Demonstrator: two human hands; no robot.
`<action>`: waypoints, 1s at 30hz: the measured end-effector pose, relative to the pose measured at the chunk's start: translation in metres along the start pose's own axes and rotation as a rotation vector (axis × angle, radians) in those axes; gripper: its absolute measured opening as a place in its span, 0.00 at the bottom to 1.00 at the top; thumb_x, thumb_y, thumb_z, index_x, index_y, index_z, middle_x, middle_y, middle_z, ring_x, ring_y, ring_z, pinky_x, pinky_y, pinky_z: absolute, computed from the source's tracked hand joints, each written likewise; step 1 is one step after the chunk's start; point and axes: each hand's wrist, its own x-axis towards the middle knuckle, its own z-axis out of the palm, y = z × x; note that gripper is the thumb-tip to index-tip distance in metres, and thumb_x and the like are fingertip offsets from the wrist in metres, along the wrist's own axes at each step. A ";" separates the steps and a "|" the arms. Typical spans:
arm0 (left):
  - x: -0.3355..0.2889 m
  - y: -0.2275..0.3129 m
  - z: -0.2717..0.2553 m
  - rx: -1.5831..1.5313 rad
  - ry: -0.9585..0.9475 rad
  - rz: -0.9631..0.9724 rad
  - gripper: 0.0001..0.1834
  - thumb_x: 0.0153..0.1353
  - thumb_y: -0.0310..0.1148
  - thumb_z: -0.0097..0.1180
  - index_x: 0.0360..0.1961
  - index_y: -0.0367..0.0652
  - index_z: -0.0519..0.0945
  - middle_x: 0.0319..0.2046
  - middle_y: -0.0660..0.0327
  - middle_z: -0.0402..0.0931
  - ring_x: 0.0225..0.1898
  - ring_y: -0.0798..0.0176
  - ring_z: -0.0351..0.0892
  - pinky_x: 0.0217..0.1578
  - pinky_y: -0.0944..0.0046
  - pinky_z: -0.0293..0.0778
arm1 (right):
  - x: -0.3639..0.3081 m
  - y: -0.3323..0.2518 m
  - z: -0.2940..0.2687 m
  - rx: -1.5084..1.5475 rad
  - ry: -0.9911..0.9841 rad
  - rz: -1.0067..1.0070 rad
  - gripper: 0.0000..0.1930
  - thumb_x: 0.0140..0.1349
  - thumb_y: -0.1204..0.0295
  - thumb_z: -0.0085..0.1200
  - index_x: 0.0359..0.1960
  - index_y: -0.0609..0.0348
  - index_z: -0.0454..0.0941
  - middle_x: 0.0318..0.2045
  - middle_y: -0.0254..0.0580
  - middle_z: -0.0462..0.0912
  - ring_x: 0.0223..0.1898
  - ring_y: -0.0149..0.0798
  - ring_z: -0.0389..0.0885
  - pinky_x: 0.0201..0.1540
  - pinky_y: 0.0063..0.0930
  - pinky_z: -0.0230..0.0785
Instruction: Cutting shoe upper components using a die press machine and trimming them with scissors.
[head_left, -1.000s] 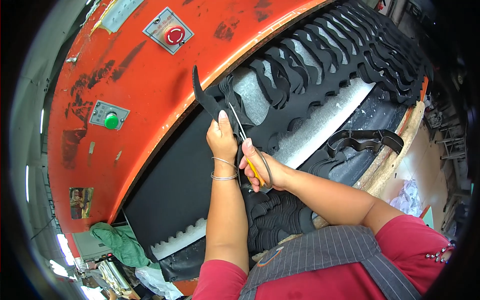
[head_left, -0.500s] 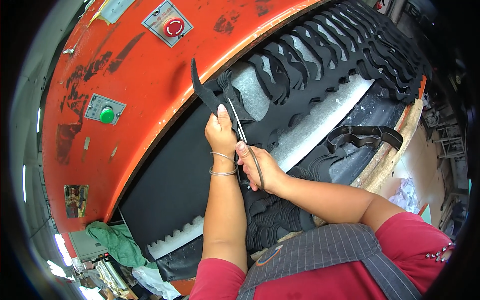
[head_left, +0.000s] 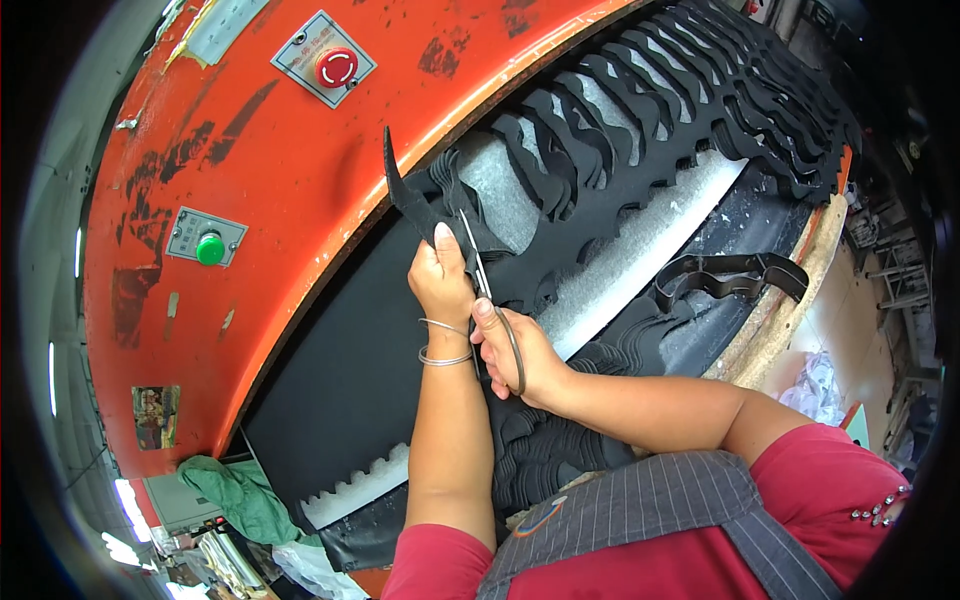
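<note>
My left hand point(head_left: 442, 280) is closed on a strip of black foam sheet point(head_left: 404, 198), its narrow end sticking up past the thumb. My right hand point(head_left: 522, 352) grips a pair of scissors point(head_left: 481, 270) by the looped handle. The blades point up and lie against the foam just right of my left fingers. Whether the blades are parted is hard to make out. Beneath both hands spreads a large black foam sheet point(head_left: 335, 360) with wavy pieces cut out along its right part.
Orange machine housing point(head_left: 300, 160) curves along the left, with a red button point(head_left: 336, 67) and a green button point(head_left: 210, 249). A curved metal cutting die point(head_left: 735, 275) lies at right. Stacks of black foam pieces point(head_left: 560, 450) sit close to my body. A green cloth point(head_left: 240, 497) hangs lower left.
The view has shifted slightly. Both hands stay in nearly the same place, the left still holding the foam and the right still holding the scissors.
</note>
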 end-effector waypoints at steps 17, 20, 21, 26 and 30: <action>0.000 -0.003 -0.005 -0.074 -0.008 -0.016 0.20 0.67 0.40 0.46 0.25 0.35 0.74 0.16 0.63 0.69 0.20 0.71 0.65 0.22 0.64 0.65 | 0.006 -0.016 0.000 0.017 -0.018 0.057 0.37 0.58 0.32 0.35 0.28 0.63 0.65 0.12 0.28 0.58 0.09 0.24 0.58 0.08 0.23 0.57; -0.001 -0.004 -0.006 -0.060 0.032 -0.029 0.19 0.67 0.40 0.45 0.25 0.35 0.74 0.16 0.62 0.70 0.19 0.69 0.66 0.22 0.63 0.65 | 0.006 -0.014 -0.004 0.007 -0.062 0.049 0.37 0.58 0.33 0.35 0.28 0.64 0.65 0.11 0.28 0.58 0.09 0.25 0.58 0.08 0.24 0.57; -0.002 -0.004 -0.006 -0.068 0.030 -0.042 0.19 0.67 0.39 0.44 0.25 0.35 0.74 0.16 0.61 0.70 0.19 0.68 0.66 0.22 0.63 0.65 | 0.006 -0.014 -0.005 0.004 -0.062 0.049 0.37 0.58 0.33 0.35 0.28 0.64 0.65 0.11 0.28 0.58 0.09 0.25 0.58 0.08 0.24 0.57; -0.002 -0.008 -0.007 -0.164 0.066 -0.084 0.20 0.67 0.40 0.44 0.25 0.35 0.74 0.15 0.61 0.70 0.19 0.69 0.66 0.22 0.63 0.65 | 0.011 -0.025 -0.016 -0.151 -0.138 0.125 0.42 0.57 0.30 0.29 0.28 0.66 0.67 0.11 0.31 0.59 0.09 0.28 0.59 0.11 0.24 0.57; 0.001 -0.011 -0.007 -0.214 0.038 -0.111 0.19 0.67 0.39 0.45 0.25 0.34 0.74 0.16 0.64 0.70 0.20 0.72 0.65 0.22 0.64 0.64 | 0.013 -0.030 -0.019 -0.204 -0.168 0.092 0.43 0.57 0.29 0.27 0.27 0.67 0.67 0.12 0.33 0.60 0.09 0.29 0.60 0.11 0.25 0.56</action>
